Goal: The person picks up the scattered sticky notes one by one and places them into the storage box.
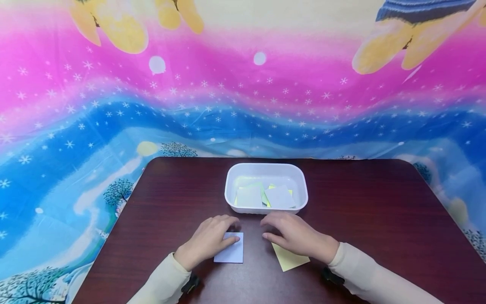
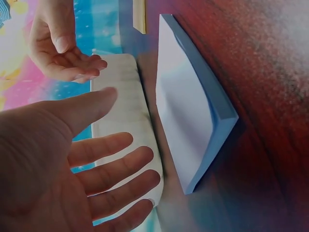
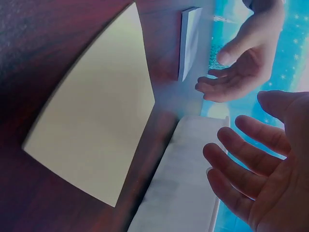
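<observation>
A pad of pale blue sticky notes lies on the table below my left hand; its stacked edge shows in the left wrist view. My left fingers are loosely bent, apart from the pad, holding nothing. On the right, a yellow sticky note pad lies turned at an angle, partly covered in the head view by my right hand. That hand hovers with relaxed fingers and nothing in it. Just beyond both hands stands a white plastic tub with several pale and yellow-green paper squares inside.
The dark wooden table ends at a far edge behind the tub. A colourful printed cloth hangs behind the table and down its sides. Dark wrist straps sit under both sleeves.
</observation>
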{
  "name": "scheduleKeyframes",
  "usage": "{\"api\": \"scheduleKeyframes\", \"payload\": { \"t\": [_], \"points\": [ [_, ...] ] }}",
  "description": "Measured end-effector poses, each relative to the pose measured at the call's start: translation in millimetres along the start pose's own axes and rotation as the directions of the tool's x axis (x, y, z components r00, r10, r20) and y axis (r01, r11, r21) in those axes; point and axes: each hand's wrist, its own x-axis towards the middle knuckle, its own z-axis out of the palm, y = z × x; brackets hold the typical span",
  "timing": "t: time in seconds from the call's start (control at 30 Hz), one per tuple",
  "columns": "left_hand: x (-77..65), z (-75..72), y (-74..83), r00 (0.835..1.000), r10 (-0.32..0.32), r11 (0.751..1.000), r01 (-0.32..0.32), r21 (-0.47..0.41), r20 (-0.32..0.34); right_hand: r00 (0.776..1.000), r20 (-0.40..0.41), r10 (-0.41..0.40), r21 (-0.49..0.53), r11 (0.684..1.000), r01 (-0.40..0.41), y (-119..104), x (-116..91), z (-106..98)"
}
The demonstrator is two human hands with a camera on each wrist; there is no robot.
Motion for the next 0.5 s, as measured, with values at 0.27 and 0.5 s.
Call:
{"api": "scheduleKeyframes", "payload": {
  "t": [0.27,0.5],
  "points": [
    [-3.1,4.5,-2.3,0.997,-0.013,0.999,0.009,0.043,0.078,0.999,0.038,0.026,0.02,0.999,-0.027,-0.3,-1.6,4.4],
    [-5.3,7.5,-1.3,0.986,-0.038,0.996,0.025,0.083,0.16,0.999,0.032,0.026,0.019,0.999,-0.027,1.5,-0.6,2.6]
  ]
}}
